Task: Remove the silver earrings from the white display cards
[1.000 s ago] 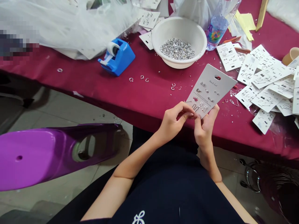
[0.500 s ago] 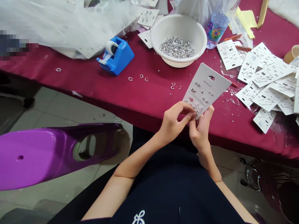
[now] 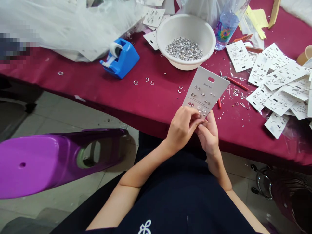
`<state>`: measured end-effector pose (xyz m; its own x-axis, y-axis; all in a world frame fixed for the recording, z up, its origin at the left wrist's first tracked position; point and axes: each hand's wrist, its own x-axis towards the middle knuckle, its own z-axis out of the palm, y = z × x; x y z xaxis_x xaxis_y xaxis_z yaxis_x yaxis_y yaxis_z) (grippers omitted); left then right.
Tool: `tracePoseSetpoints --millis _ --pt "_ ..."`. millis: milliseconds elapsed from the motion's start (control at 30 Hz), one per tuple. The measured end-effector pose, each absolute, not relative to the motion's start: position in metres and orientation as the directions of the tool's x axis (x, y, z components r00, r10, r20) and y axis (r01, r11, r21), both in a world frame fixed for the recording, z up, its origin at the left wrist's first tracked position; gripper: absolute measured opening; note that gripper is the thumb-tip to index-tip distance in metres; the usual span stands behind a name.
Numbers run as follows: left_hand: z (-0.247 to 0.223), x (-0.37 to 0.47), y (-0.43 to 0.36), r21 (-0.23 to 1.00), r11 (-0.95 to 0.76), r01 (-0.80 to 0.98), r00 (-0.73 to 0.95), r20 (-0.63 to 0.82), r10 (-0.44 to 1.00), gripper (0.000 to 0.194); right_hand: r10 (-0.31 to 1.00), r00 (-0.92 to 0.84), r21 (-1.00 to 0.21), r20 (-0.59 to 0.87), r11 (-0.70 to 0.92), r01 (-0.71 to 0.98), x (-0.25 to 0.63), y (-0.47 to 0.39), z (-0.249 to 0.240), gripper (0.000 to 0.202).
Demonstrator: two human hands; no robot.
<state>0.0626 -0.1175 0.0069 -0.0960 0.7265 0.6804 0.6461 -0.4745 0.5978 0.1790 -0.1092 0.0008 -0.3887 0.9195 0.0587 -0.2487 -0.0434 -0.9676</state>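
Observation:
A white earring card (image 3: 209, 92) with rows of small metal earrings stands tilted between my hands, over the table's front edge. My left hand (image 3: 182, 128) is closed at the card's lower left corner, fingers curled over its face. My right hand (image 3: 209, 135) grips the lower edge, its thumb close to my left fingertips. Whatever small piece the fingertips may pinch is hidden. Just beyond the card sits a white bowl (image 3: 168, 34) of small metal pieces (image 3: 184, 48). Red-handled pliers (image 3: 237, 84) lie to the right of the card.
Several earring cards (image 3: 280, 97) lie in a heap on the right of the red-clothed table (image 3: 97, 86). A blue tape dispenser (image 3: 126, 58), loose rings (image 3: 147, 79) and a plastic bottle (image 3: 225, 31) stand or lie further back. A purple stool (image 3: 31, 162) is at the left.
The card has shifted left and slightly toward me, tilting a little differently. Both hands keep hold of it, and the pliers' handles show more now.

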Motion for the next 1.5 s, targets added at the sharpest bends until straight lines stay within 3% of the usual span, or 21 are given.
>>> tracePoseSetpoints --millis 200,467,633,700,767,867,1000,1100,1267,1500 --pt "0.007 0.061 -0.119 0.537 -0.498 0.681 -0.018 0.692 0.722 0.014 0.947 -0.321 -0.934 -0.006 -0.121 -0.338 0.176 -0.107 -0.001 0.034" --pt "0.003 0.068 -0.120 0.469 -0.459 0.754 0.026 0.677 0.736 0.017 0.981 -0.191 -0.959 -0.028 -0.081 -0.272 0.176 -0.104 -0.011 0.027" --pt "0.004 0.069 -0.120 0.392 -0.603 0.695 0.160 0.733 0.661 0.024 0.989 -0.146 -0.956 0.014 -0.029 -0.292 0.187 -0.100 -0.008 0.022" --pt "0.004 0.067 -0.118 0.364 -0.621 0.695 0.142 0.776 0.614 0.028 0.993 -0.120 -0.958 0.021 -0.015 -0.287 0.194 -0.098 -0.005 0.026" --pt "0.003 0.065 -0.115 0.415 -0.565 0.713 0.029 0.788 0.615 0.032 0.994 -0.104 -0.964 0.038 0.009 -0.265 0.201 -0.097 -0.003 0.031" --pt "0.002 0.063 -0.107 0.658 -0.470 0.589 -0.127 0.649 0.750 0.031 0.990 -0.128 -0.969 0.061 0.028 -0.244 0.208 -0.097 -0.003 0.032" --pt "0.000 0.065 -0.098 0.881 -0.385 0.274 -0.015 0.404 0.914 0.028 0.981 -0.174 -0.973 0.083 0.042 -0.227 0.211 -0.098 -0.007 0.031" --pt "-0.003 0.070 -0.096 0.919 -0.357 0.169 0.032 0.357 0.934 0.037 0.982 -0.163 -0.977 0.092 0.057 -0.208 0.211 -0.098 -0.011 0.032" --pt "-0.006 0.076 -0.097 0.930 -0.299 0.216 0.027 0.301 0.953 0.051 0.986 -0.130 -0.976 0.100 0.071 -0.207 0.213 -0.096 -0.011 0.025" --pt "0.003 0.087 -0.092 0.962 -0.215 0.169 0.009 0.217 0.976 0.050 0.988 -0.117 -0.976 0.100 0.075 -0.203 0.217 -0.093 -0.008 0.027"
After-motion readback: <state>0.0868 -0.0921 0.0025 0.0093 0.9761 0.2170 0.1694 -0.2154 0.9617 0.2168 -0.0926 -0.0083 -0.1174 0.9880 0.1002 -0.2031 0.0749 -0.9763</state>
